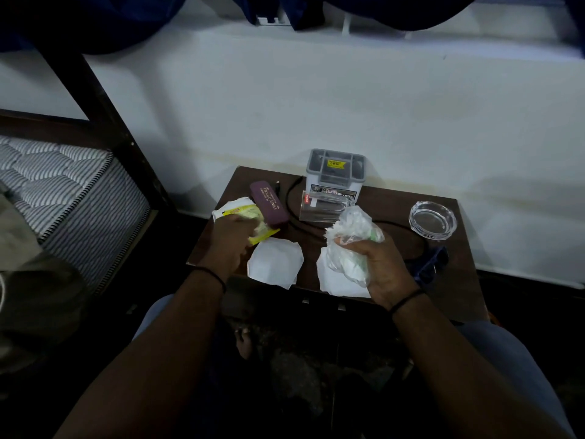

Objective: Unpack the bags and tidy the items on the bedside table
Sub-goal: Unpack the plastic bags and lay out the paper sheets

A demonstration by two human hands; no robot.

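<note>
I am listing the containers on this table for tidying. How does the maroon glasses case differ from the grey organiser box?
The maroon glasses case lies flat and closed near the left side; the grey organiser box stands upright at the back, its top divided into compartments. The case is long, rounded, with gold lettering; the box is squarish, with a yellow sticker. Both rest on the bedside table, untouched by either hand.
</note>
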